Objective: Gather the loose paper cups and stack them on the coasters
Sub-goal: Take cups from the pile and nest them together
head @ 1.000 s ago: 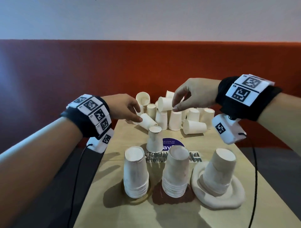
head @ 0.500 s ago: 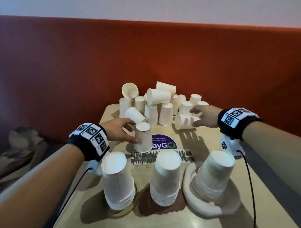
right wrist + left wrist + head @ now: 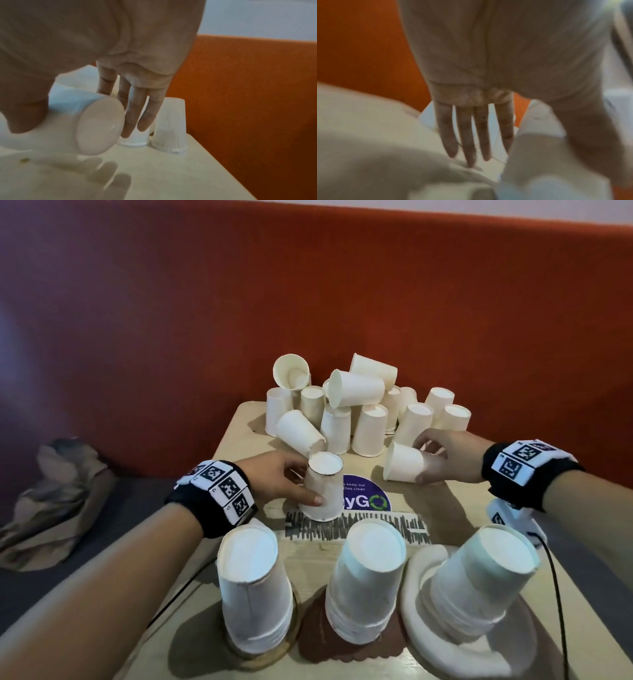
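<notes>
Several loose white paper cups are heaped at the far end of the wooden table. My left hand grips one upside-down cup standing in front of the heap; the left wrist view is blurred and shows this cup between fingers and thumb. My right hand holds a cup lying on its side, also seen base-first in the right wrist view. Near me, three upside-down stacks stand on coasters: left, middle, right.
The right stack's coaster is a thick white dish. A purple sticker marks the table's middle. A black cable runs along the right edge. Crumpled brown paper lies on the seat at left. An orange backrest stands behind.
My left hand came back from the heap and took hold of the single upside-down cup. My right hand left a cup atop the heap, dropped to the lying cup and closed round it.
</notes>
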Available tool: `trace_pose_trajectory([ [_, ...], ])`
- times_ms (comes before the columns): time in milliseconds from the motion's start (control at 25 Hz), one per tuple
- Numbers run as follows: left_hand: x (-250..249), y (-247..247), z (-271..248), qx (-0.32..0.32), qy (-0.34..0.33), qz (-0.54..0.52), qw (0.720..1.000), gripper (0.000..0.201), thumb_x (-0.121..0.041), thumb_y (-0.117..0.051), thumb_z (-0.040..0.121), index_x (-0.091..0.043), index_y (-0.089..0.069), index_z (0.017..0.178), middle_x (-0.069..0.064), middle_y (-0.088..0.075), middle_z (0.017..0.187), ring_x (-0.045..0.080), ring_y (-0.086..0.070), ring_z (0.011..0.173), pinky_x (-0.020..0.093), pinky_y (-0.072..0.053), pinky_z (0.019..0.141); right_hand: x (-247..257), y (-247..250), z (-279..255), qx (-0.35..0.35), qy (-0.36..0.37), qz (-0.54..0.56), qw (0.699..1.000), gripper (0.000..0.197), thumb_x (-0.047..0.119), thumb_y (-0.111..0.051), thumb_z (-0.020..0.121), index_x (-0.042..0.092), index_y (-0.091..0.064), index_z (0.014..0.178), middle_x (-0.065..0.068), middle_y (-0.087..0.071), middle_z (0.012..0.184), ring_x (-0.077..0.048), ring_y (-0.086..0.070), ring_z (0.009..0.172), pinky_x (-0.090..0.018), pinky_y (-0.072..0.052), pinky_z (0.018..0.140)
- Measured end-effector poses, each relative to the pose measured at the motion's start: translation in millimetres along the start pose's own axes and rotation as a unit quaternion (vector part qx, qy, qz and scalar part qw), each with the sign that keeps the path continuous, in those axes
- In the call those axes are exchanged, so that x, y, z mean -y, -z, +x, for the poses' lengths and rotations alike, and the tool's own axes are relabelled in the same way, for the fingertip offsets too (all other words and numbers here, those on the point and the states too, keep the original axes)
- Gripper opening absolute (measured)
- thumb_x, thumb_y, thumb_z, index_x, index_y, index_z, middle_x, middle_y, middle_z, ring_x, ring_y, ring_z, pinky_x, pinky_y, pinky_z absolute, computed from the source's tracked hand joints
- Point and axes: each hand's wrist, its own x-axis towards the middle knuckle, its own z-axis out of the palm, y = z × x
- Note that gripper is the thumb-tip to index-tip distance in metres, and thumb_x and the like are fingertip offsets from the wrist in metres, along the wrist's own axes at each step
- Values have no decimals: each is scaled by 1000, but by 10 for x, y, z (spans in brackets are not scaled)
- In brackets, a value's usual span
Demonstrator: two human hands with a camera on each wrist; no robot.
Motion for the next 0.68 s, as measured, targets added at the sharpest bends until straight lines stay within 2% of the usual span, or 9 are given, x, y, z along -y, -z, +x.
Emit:
trace_pose_trajectory([
  [80, -60, 62, -17, -11, 11, 46, 999, 56, -51, -87, 59, -27, -73, 108, -14, -74, 106, 7, -68, 100, 31, -52, 97, 94, 160, -86, -21, 18, 17, 999, 56, 42, -86, 70, 33, -53, 115, 12, -62, 108, -14, -64, 91, -39, -54, 83],
  [160, -122, 188, -57, -50, 25, 74, 996, 69, -61, -81, 50, -26, -70, 109, -12, -74, 103, 9, -68, 98, 38, -53, 97, 211, 350, -197, -51, 36, 37, 997, 54, 43, -85, 70, 35, -54, 113, 14, -62, 105, -11, -63, 86, -37, -55, 78],
  [240, -197, 325, -141, -93, 32, 65, 993, 66, -53, -84, 56, -22, -64, 111, -5, -74, 100, 14, -69, 96, 38, -53, 95, 372, 526, -319, -80, 61, 39, 994, 49, 44, -85, 70, 38, -56, 110, 16, -61, 104, -9, -61, 85, -33, -50, 73],
  [320, -252, 452, -240, -136, 26, 53, 989, 49, -38, -85, 69, -20, -59, 106, 1, -74, 97, 14, -70, 89, 35, -55, 89, 561, 694, -449, -111, 93, 49, 988, 44, 46, -84, 71, 41, -60, 106, 14, -62, 103, -10, -61, 85, -32, -48, 74],
  [400, -307, 525, -366, -181, 4, 28, 983, 41, -29, -84, 73, -21, -55, 101, 2, -77, 88, 14, -69, 80, 37, -56, 84, 743, 845, -627, -152, 126, 71, 978, 41, 47, -85, 71, 39, -62, 104, 11, -64, 97, -12, -62, 84, -32, -51, 76],
  [480, -362, 518, -454, -212, -15, 25, 977, 42, -25, -81, 76, -23, -52, 107, -1, -77, 82, 14, -70, 80, 34, -55, 81, 878, 922, -817, -185, 145, 98, 967, 41, 47, -84, 72, 37, -62, 105, 13, -62, 91, -10, -60, 81, -27, -48, 70],
  [560, -384, 404, -490, -207, -17, 58, 976, 49, -29, -79, 80, -21, -53, 120, -2, -76, 91, 13, -70, 83, 31, -54, 81, 953, 867, -971, -185, 151, 98, 966, 42, 48, -84, 72, 36, -62, 106, 15, -61, 92, -9, -59, 81, -25, -45, 69],
  [640, -382, 284, -457, -150, 13, 72, 986, 57, -42, -77, 81, -22, -53, 128, -5, -72, 105, 13, -71, 90, 29, -54, 82, 962, 752, -1044, -158, 143, 74, 974, 43, 48, -84, 71, 36, -62, 106, 17, -61, 95, -9, -60, 82, -26, -46, 70],
  [680, -399, 242, -434, -109, 32, 73, 991, 58, -48, -76, 81, -23, -53, 128, -8, -71, 106, 13, -72, 92, 27, -53, 79, 939, 709, -1063, -142, 135, 62, 979, 43, 48, -84, 70, 36, -63, 106, 17, -61, 97, -9, -60, 82, -26, -47, 70],
])
